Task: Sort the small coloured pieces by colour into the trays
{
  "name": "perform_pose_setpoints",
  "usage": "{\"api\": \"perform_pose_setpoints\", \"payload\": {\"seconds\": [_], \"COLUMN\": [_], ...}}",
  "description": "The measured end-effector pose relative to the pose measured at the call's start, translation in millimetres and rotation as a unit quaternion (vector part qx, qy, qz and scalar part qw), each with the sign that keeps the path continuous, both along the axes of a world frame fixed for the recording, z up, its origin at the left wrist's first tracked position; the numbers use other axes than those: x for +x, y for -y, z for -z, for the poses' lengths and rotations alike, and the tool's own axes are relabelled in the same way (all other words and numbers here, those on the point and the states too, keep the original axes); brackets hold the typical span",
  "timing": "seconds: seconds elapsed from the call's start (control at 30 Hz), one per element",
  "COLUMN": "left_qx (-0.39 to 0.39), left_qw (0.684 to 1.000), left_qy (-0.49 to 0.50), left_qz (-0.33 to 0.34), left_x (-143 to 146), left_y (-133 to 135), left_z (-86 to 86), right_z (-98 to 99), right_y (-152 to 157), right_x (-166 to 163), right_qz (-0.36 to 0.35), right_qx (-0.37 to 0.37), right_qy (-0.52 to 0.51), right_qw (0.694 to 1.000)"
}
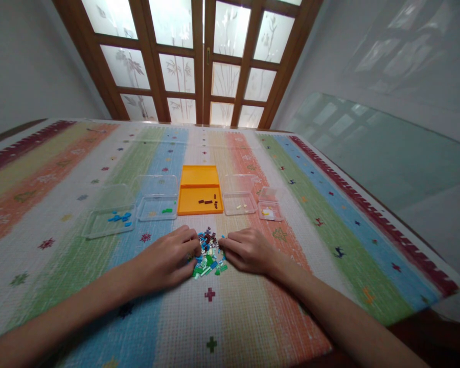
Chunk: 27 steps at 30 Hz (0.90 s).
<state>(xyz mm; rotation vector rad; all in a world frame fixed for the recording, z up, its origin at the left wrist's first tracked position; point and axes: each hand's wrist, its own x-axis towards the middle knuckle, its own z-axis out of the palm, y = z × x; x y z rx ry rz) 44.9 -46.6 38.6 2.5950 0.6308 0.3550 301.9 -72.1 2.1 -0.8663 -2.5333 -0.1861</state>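
Note:
A loose pile of small building bricks [209, 255] in green, blue, brown and pale colours lies on the striped tablecloth. At its left edge is my left hand [176, 258], its fingers curled closed against the pile. From the right side my right hand [251, 250] reaches in with bent fingers pressed together, fingertips at the pile's edge. Whatever either hand pinches is hidden or too small to name. Just beyond the hands stands an open orange case [189, 207] with several dark brown bricks [208, 202] in it.
Open clear boxes flank the case: one [94, 232] with blue bricks [120, 217], another [142, 217] with green ones [167, 210]. To the right, a box [232, 210] has pale yellow pieces; a smaller box [278, 219] has white and yellow ones. Wood-framed doors [203, 66] stand behind.

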Motion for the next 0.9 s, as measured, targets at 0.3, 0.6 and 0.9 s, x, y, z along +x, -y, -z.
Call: {"api": "perform_pose_setpoints", "payload": {"seconds": [0.3, 0.6, 0.9], "left_qx": [0.052, -0.009, -0.020], "left_qw": [0.996, 0.999, 0.999], "left_qy": [0.037, 0.033, 0.034], "left_qz": [0.057, 0.029, 0.010], "left_x": [2.6, 2.6, 1.2], "left_y": [2.3, 2.4, 3.2], "left_z": [-3.1, -3.0, -1.4], "right_z": [0.4, 0.2, -0.9], "right_y": [-0.1, -0.1, 0.5], "right_x": [0.9, -0.1, 0.6], "right_qz": [0.000, 0.000, 0.001], "right_qx": [-0.005, -0.004, -0.005], "right_qy": [0.003, -0.001, 0.000], "right_qw": [1.000, 1.000, 1.000]}}
